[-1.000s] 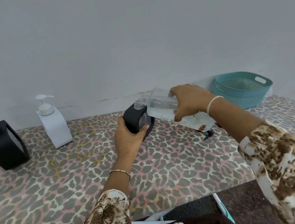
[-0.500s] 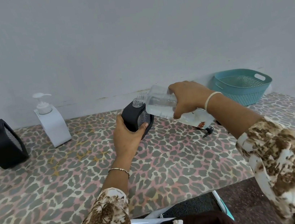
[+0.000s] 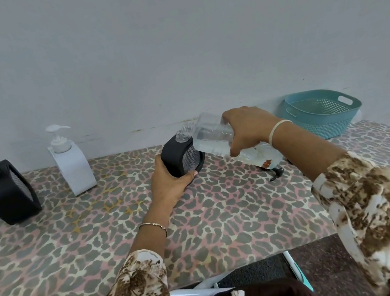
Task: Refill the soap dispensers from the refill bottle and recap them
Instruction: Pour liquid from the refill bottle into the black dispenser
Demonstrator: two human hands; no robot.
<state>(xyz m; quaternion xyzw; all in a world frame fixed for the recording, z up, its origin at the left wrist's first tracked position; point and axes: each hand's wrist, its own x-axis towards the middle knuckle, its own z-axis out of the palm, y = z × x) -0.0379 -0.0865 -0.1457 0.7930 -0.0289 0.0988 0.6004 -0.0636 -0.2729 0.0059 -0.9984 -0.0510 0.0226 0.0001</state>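
Observation:
An open black soap dispenser [image 3: 175, 159] with a clear neck stands mid-table, and my left hand [image 3: 169, 184] grips its near side. My right hand [image 3: 246, 129] holds the clear refill bottle [image 3: 212, 135] tilted on its side, mouth just above and right of the dispenser's neck. Clear liquid lies in the bottle's lower half. A black pump cap [image 3: 276, 173] lies on the table under my right wrist. At the far left stand a capped black dispenser [image 3: 4, 192] and a capped white dispenser [image 3: 72, 165].
A teal plastic basket [image 3: 321, 112] sits at the back right by the wall. The table [image 3: 224, 219] has a leopard-print cloth; its front edge runs close to my body. A grey wall rises right behind the table.
The refill bottle's mouth has lifted slightly away from the dispenser's neck and the bottle is less steeply tipped. My left hand keeps its hold on the dispenser.

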